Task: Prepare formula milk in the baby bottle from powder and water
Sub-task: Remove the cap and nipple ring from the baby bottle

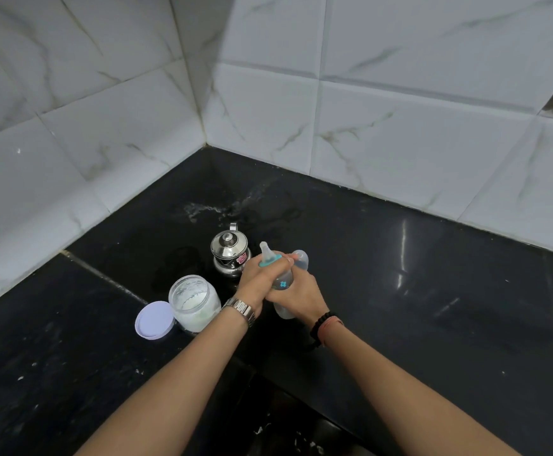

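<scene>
Baby bottle (283, 286) sits tilted in front of the steel kettle (229, 255), right hand (298, 296) gripping its body, left hand (257, 273) gripping the teal collar (270, 260). A slipping grip could tip it into the open powder jar (194, 302) just left of the kettle.

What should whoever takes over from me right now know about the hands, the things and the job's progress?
Left hand grips the teal collar of the teat on the clear plastic baby bottle.
Right hand grips the bottle's body; a clear dome cap sits by its fingertips.
Glass powder jar stands open, its lilac lid beside it on the black counter. Steel lidded kettle stands behind.
Done: teat is on the bottle. Contents unclear.
Left: check the teat's tightness, mix, close the jar.
</scene>
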